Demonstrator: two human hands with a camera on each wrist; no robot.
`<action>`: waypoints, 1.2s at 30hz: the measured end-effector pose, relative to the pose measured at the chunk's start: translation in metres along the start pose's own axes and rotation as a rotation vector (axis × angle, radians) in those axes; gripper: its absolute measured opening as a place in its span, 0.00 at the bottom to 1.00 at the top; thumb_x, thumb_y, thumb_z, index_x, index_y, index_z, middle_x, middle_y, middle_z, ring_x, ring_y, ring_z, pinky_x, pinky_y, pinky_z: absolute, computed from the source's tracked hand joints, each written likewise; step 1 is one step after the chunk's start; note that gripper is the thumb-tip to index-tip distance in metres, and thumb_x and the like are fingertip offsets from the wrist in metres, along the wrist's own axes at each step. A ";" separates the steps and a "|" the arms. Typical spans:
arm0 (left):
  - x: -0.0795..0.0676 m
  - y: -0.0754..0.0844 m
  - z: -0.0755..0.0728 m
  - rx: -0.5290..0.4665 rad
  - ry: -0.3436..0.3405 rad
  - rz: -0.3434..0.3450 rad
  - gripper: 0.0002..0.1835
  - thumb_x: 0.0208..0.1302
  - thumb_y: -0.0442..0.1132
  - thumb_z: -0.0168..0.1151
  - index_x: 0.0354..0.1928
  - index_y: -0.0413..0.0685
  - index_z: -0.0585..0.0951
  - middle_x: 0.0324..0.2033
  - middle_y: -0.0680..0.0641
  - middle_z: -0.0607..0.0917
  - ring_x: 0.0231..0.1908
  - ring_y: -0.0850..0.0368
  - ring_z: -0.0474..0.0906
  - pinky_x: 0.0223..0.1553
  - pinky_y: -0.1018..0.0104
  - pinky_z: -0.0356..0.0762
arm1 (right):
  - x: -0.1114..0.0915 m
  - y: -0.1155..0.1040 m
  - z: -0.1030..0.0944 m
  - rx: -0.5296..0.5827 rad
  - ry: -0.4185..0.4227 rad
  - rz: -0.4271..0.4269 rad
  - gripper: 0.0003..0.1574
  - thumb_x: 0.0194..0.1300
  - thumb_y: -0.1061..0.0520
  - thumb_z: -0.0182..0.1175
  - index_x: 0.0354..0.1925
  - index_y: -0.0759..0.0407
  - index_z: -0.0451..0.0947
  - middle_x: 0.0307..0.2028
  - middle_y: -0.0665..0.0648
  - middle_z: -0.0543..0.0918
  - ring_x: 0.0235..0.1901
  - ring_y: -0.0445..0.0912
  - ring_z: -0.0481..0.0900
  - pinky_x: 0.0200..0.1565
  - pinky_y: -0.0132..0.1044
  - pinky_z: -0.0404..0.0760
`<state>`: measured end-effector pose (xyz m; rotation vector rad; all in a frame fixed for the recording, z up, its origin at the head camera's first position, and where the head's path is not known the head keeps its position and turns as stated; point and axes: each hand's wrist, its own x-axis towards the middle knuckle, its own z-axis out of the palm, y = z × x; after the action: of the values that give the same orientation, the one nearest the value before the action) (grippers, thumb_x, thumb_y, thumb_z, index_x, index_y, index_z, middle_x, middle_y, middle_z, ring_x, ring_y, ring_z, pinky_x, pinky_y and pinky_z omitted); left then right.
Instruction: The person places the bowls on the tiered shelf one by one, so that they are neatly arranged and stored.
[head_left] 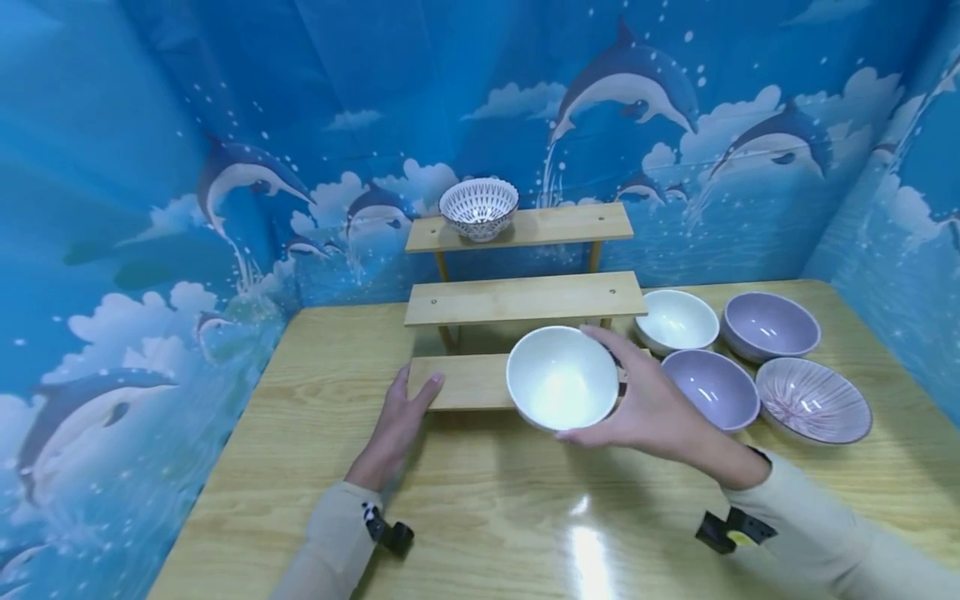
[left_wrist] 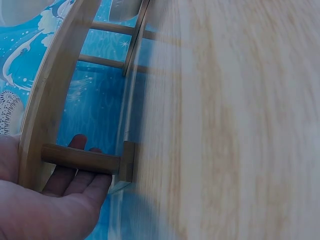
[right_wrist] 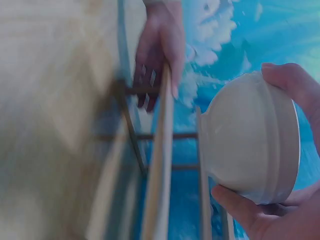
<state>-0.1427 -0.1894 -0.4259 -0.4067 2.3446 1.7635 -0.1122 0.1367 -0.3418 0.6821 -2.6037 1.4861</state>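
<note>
My right hand (head_left: 645,400) grips a white bowl (head_left: 562,377) by its side, thumb at the near edge and fingers at the far edge. The bowl's opening faces the head camera, and it is held in front of the lowest tier of a three-tier wooden shelf (head_left: 465,381). In the right wrist view the bowl's outer wall (right_wrist: 245,140) and foot show, off the boards. My left hand (head_left: 400,417) holds the left end of that lowest board, thumb on top. Underneath, its fingers (left_wrist: 82,182) curl by the short wooden leg (left_wrist: 82,159).
A patterned openwork bowl (head_left: 478,208) stands on the top tier (head_left: 570,225), left of its middle. Right of the shelf sit another white bowl (head_left: 677,321), two purple bowls (head_left: 771,325) and a streaked bowl (head_left: 813,400). A dolphin-print backdrop (head_left: 360,100) encloses the wooden table (head_left: 300,467).
</note>
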 end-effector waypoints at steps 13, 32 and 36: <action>0.002 0.001 0.000 0.006 0.005 -0.006 0.53 0.66 0.70 0.57 0.82 0.54 0.46 0.80 0.44 0.45 0.78 0.42 0.37 0.76 0.39 0.40 | 0.035 -0.005 -0.066 -0.137 0.134 0.161 0.74 0.45 0.46 0.83 0.79 0.59 0.51 0.67 0.72 0.67 0.59 0.67 0.74 0.46 0.61 0.83; 0.001 -0.001 -0.001 0.018 0.013 -0.012 0.56 0.64 0.71 0.58 0.82 0.53 0.44 0.80 0.43 0.42 0.78 0.41 0.36 0.76 0.38 0.38 | 0.131 -0.008 -0.085 -0.093 0.171 0.256 0.77 0.47 0.34 0.79 0.81 0.56 0.47 0.72 0.66 0.64 0.63 0.62 0.71 0.56 0.60 0.79; 0.000 0.000 0.000 0.020 0.013 -0.019 0.56 0.63 0.72 0.58 0.82 0.54 0.44 0.80 0.44 0.42 0.78 0.41 0.36 0.76 0.38 0.37 | 0.149 -0.006 -0.082 -0.103 0.167 0.299 0.80 0.45 0.31 0.78 0.81 0.57 0.45 0.73 0.65 0.62 0.65 0.61 0.70 0.58 0.59 0.78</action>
<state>-0.1428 -0.1898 -0.4263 -0.4364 2.3572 1.7327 -0.2571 0.1512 -0.2534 0.1546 -2.7154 1.3931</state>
